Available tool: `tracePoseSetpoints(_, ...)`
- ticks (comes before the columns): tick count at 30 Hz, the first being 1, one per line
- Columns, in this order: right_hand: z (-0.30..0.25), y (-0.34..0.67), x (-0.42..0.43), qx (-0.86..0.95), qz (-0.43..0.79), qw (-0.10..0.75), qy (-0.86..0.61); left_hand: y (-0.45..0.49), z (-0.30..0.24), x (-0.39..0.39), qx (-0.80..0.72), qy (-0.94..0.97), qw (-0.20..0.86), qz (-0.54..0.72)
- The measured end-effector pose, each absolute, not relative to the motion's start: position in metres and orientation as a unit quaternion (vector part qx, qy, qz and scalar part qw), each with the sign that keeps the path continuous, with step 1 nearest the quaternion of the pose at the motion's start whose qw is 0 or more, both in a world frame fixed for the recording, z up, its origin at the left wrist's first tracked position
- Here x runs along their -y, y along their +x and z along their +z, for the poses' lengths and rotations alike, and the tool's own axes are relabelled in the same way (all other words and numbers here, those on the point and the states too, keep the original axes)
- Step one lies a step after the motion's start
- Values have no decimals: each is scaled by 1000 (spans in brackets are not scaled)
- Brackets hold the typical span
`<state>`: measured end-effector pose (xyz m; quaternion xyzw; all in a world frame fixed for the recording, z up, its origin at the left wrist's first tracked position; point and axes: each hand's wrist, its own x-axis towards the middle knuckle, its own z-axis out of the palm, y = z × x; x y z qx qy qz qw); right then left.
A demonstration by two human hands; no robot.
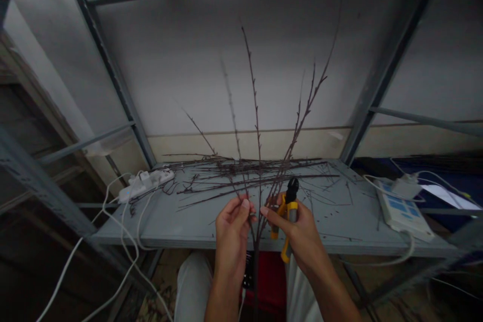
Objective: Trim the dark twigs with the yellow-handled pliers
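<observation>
A thin brown branch with several budded side twigs stands upright between my hands, its lower end running down past the shelf's front edge. My left hand is closed, its thumb and forefinger pinching one of the left twigs. In my right hand rests a pair of pruning shears with yellow and grey handles, the dark jaws pointing up. The thumb and fingertips of that hand also reach to the right-hand twigs; whether they grip them I cannot tell. Some of the twig tips are blurred.
Loose cut twigs lie across the grey metal shelf. A white power strip with trailing cables sits at the left end. At the right end lies a larger white-and-blue socket box. Metal posts frame both sides.
</observation>
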<state>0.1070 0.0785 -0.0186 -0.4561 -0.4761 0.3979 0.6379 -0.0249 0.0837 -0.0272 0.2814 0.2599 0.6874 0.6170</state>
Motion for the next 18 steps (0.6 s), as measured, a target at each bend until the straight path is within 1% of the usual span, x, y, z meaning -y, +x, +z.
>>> tracePoseSetpoints(5,-26,111,-77,449,421,636,-465,-21,-27,-81,-244,282,635,676)
tracePoseSetpoints(9,-29,113,-75,449,425,630,-471,-20,-29,-80,-234,323,643,654)
tracePoseSetpoints(15,-30,113,-72,454,454,607,-468,-17,-31,-81,-290,380,580,660)
tracePoseSetpoints(18,-31,113,-72,471,445,597,-473,-17,-34,-83,-312,384,554,670)
